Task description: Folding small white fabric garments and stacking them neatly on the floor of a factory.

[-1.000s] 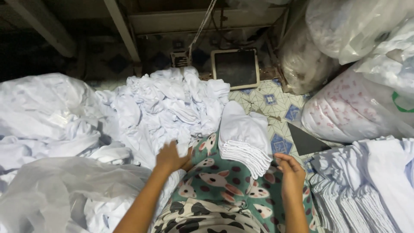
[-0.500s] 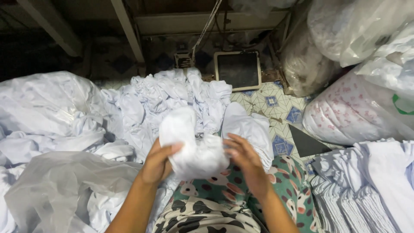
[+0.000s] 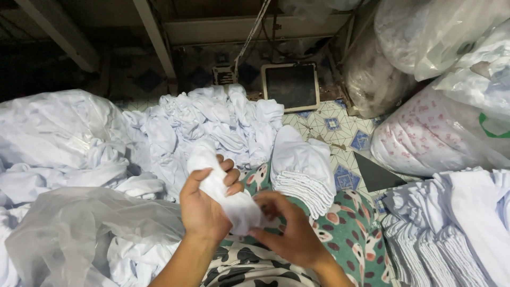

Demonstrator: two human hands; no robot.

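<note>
White cloth piece [image 3: 223,188] held over the lap, at centre near. Long axis runs from far-left to near-right: upper end sticks out past the left hand [image 3: 204,207], lower end reaches the right hand [image 3: 289,234]. Left hand fingers are curled tight around the cloth's middle. Right hand fingers pinch at the lower end, though the grip is partly hidden, probably closed on fabric. Folded stack [image 3: 303,170] lies just right of the hands; loose pile [image 3: 212,122] lies farther off.

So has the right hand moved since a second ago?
Yes. The right hand has swung left from beside the stack to join the left hand on the cloth.
</note>
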